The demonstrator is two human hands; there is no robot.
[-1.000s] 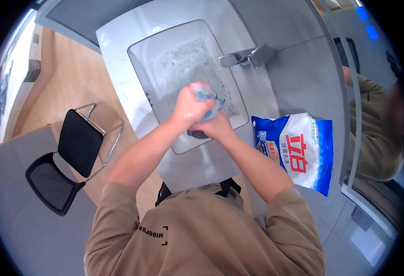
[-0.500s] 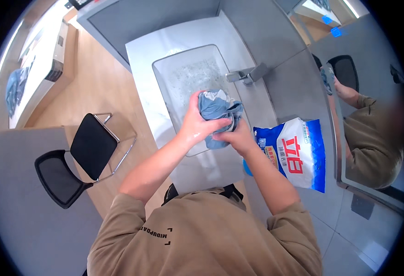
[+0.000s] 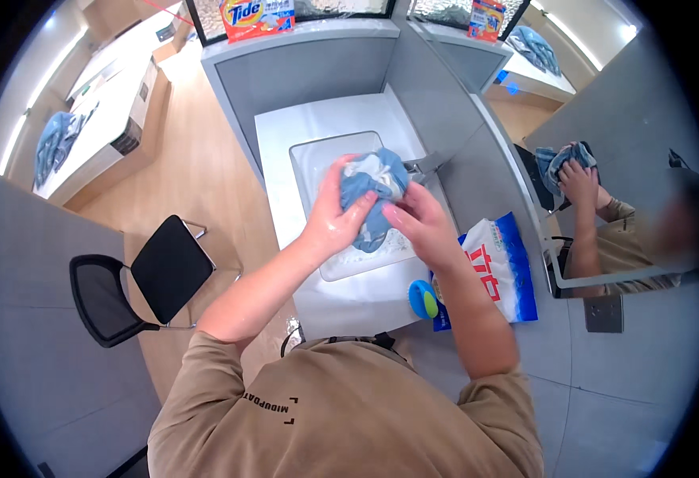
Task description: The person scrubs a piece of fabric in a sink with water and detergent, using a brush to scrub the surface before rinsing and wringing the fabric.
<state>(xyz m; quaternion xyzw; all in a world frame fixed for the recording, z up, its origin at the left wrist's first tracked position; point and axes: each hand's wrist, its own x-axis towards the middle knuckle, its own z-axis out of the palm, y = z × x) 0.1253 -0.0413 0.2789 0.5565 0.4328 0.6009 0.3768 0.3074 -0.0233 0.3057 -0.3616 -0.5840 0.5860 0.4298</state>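
A bunched, wet-looking blue denim garment (image 3: pixel 381 171) with pale white patches is held up over the white sink basin (image 3: pixel 305 171). My left hand (image 3: pixel 332 217) grips its left side, thumb laid across the front. On the right, my right hand (image 3: pixel 427 227) closes on the edge of the bundle, thumb and fingers at the cloth; part of its grip is hidden. Behind the garment, the metal faucet (image 3: pixel 429 166) is partly covered. Suds and water show in the basin below the cloth.
A blue-and-white detergent bag (image 3: pixel 509 271) and a blue-green scrub brush (image 3: pixel 422 299) lie right of the basin. An orange detergent box (image 3: pixel 260 17) stands on the far ledge. A mirror (image 3: pixel 556 207) is at right, a black chair (image 3: pixel 172 263) at left.
The view has shifted, bringing the far ledge and the whole brush into sight. The garment has been lifted and turned in my hands, and my right hand's fingers have loosened and shifted on it.
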